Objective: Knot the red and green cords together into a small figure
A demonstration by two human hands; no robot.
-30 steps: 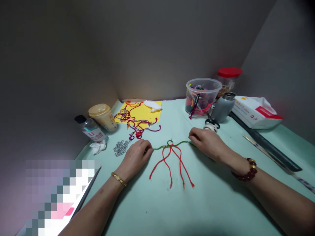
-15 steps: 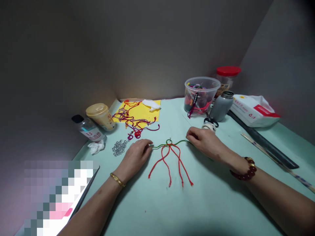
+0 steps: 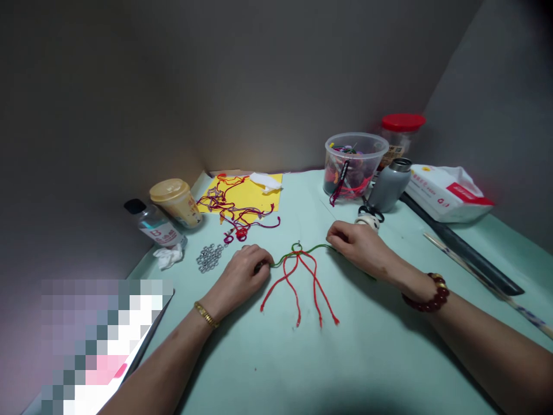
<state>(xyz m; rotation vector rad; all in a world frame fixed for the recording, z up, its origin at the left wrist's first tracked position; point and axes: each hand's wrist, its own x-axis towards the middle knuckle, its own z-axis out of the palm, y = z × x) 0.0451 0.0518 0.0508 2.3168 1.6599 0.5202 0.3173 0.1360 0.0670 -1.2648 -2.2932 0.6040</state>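
Left hand (image 3: 240,278) and right hand (image 3: 356,248) pinch opposite ends of a limp green cord (image 3: 286,259); knotted above red strands (image 3: 283,283) on the counter (image 3: 391,369); light, soft, likely best gripped near its ends.

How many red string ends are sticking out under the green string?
4 red string ends: one far left, two side by side in the middle, one far right, all below the green cord.
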